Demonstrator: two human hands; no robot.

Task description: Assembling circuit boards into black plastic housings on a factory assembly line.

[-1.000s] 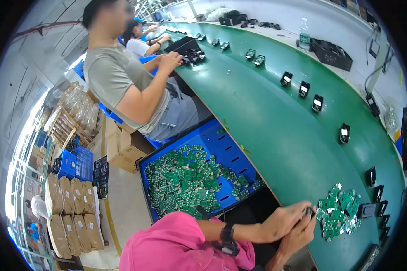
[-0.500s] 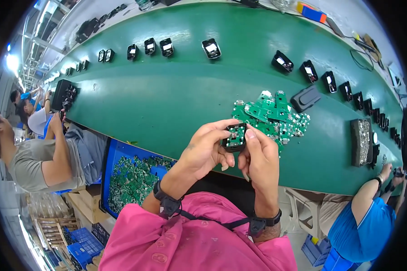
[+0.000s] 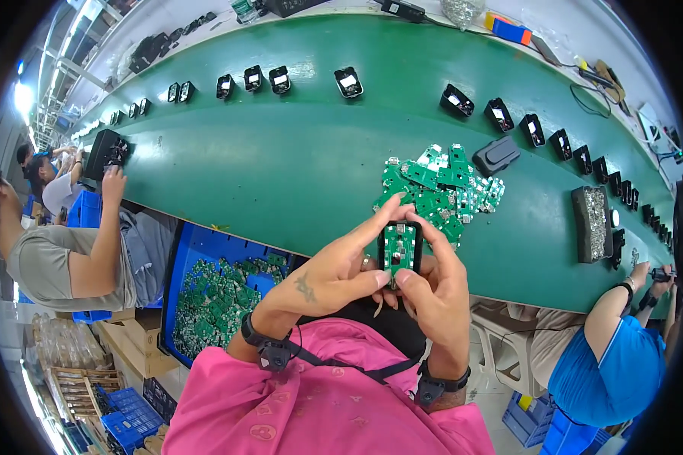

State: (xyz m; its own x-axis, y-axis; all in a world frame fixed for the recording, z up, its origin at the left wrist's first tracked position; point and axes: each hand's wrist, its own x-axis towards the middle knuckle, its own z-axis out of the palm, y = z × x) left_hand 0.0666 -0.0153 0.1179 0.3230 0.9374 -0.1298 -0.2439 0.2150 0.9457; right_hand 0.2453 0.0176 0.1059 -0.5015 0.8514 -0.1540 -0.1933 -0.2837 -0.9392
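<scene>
Seemingly for steadiness, a black rectangular plastic casing (image 3: 418, 244), green circuit board (image 3: 401, 246) inside, is clasped by left hand (image 3: 334, 282) and right hand (image 3: 440, 292).

Smooth tabletop (image 3: 281, 167) (glossy in patches); matt cloth shirt (image 3: 326, 413); black plastic housing (image 3: 418, 240)

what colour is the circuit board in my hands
The circuit board is green, with black and silvery parts; the head view shows it best.
</scene>
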